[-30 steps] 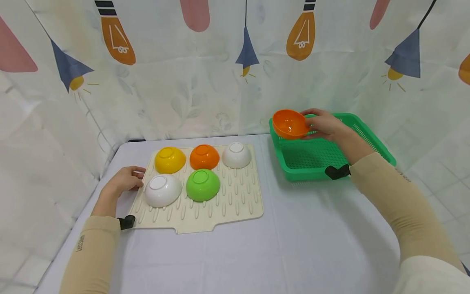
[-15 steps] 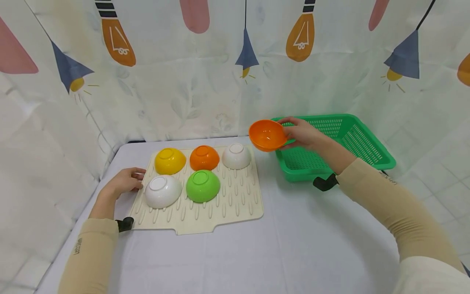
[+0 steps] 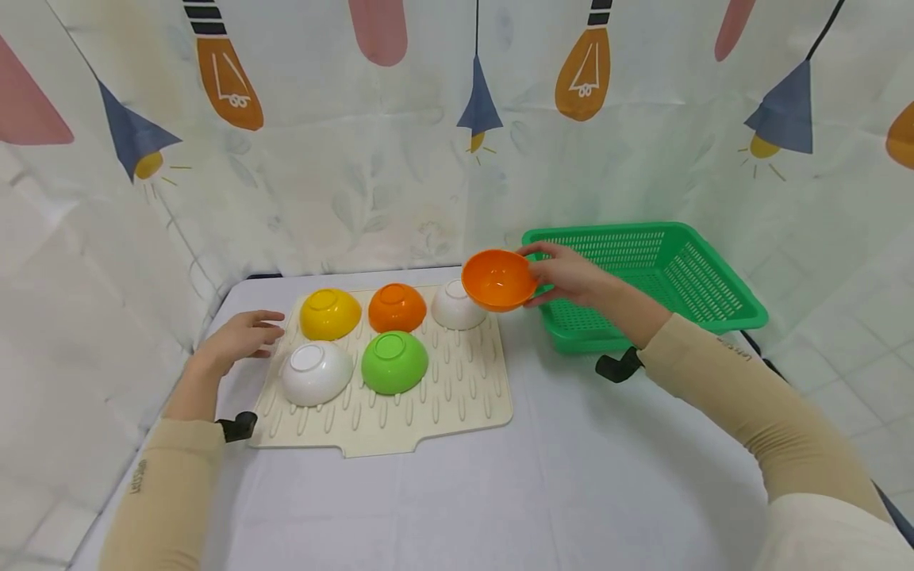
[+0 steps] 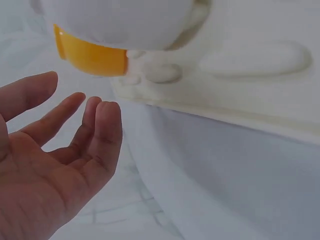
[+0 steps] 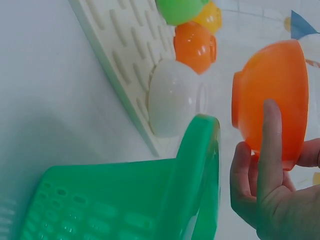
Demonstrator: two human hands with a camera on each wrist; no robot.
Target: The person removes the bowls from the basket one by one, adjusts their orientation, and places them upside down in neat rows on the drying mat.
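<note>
My right hand [image 3: 567, 275] grips an orange bowl [image 3: 498, 281] by its side, its mouth facing up, above the gap between the green basket and the cream drying mat [image 3: 457, 396]. In the right wrist view the thumb and fingers of that hand [image 5: 280, 195] pinch the bowl's [image 5: 275, 95] wall. On the mat several bowls lie upside down: yellow [image 3: 330, 314], orange [image 3: 397, 308], white [image 3: 454, 308], another white bowl [image 3: 316, 374] and green [image 3: 394, 363]. My left hand [image 3: 243, 337] hovers by the mat's left edge, holding nothing, its fingers loosely bent in the left wrist view.
A green perforated basket [image 3: 596, 346] stands at the back right, beneath my right forearm. The white-clothed table [image 3: 457, 507] extends in front of the mat. A patterned curtain [image 3: 357, 159] hangs close behind everything.
My right hand has carried the orange bowl left and downward, from over the basket toward the mat's back right corner. The left hand has shifted slightly off the mat's left edge.
</note>
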